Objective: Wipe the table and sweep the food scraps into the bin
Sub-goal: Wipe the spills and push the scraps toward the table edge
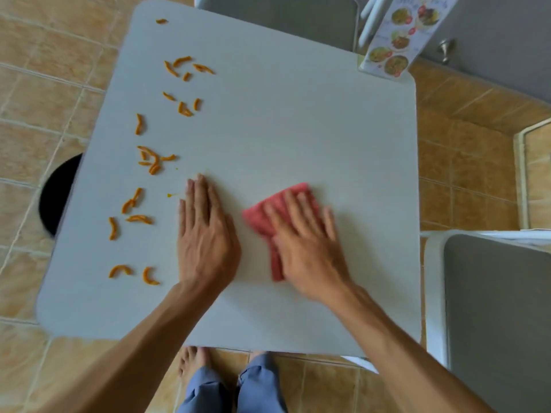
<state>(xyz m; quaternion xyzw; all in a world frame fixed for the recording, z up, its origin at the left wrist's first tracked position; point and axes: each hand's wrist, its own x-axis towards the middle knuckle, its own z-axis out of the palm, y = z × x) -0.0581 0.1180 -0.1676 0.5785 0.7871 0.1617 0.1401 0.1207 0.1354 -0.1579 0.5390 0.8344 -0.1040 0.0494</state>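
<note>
A pale grey square table point(298, 120) fills the view. Several orange food scraps point(152, 162) lie scattered along its left side, from the far corner to the near edge. My right hand point(307, 242) presses flat on a folded pink cloth point(268, 216) near the table's middle; the hand looks blurred. My left hand point(205, 231) lies flat on the table beside it, fingers together, just right of the scraps and holding nothing. A black round bin point(58, 195) sits on the floor under the table's left edge, mostly hidden.
A standing menu card point(396, 43) is at the table's far right corner. Grey chairs stand at the far side point(280, 19) and at the right point(492, 308). My feet and blue trouser legs show below the near edge, on a tan tiled floor.
</note>
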